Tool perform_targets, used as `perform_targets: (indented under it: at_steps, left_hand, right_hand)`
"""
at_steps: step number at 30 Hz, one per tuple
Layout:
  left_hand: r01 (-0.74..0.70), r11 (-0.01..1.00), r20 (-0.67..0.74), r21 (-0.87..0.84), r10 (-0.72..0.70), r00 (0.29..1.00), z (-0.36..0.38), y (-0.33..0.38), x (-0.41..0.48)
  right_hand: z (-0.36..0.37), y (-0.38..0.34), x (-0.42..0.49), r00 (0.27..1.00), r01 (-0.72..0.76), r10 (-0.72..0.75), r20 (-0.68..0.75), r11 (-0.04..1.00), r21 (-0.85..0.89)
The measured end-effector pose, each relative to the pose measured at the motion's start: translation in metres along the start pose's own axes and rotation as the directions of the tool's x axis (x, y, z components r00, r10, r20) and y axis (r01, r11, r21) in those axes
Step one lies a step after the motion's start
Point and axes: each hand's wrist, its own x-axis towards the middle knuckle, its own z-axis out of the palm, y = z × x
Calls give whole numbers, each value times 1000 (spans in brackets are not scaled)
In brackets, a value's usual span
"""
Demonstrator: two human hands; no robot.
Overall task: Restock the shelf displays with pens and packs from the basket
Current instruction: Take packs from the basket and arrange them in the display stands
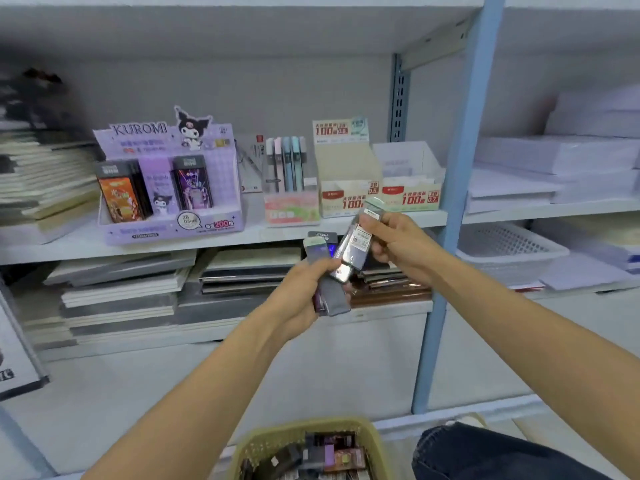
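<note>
Left hand (304,282) curled round a small stack of packs (329,301). Right hand (391,240) pinches one clear pack (353,251) at the stack's top, just below the shelf (69,249) front edge. Basket (263,441) holds plenty more. Beige display boxes (349,188) near the shelf's right end look empty, though the view is soft. Most restocking is left.

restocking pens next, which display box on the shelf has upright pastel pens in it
The pink-fronted box between the purple Kuromi display and the cream 0.5 box; it alone shows pens standing upright.
</note>
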Motion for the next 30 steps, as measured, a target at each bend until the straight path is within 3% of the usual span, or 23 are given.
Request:
perform_targets:
  at_steps: [2,5,9,12,17,30]
  left_hand:
    - [-16,999,17,-34,17,1000,12,24,10]
    - [-137,987,36,82,134,990,23,51,27]
    - [-280,929,29,241,281,959,22,74,52]
    - [-328,915,21,234,333,943,17,79,66]
    - [-362,901,28,237,367,930,10,77,83]
    - [-419,878,57,233,418,907,-5,79,88]
  right_hand:
    - [-14,-25,13,997,58,-57,-44,998,27]
    - [-41,-60,35,961,192,-188,-201,981,0]
    - [-79,-94,68,825,291,-358,-436,932,-214]
    - [-94,-102,91,781,282,-429,-453,891,-357]
    - [-100,-89,123,812,163,-436,-388,808,-566]
    - [-94,-49,169,940,-4,-228,-254,735,-678]
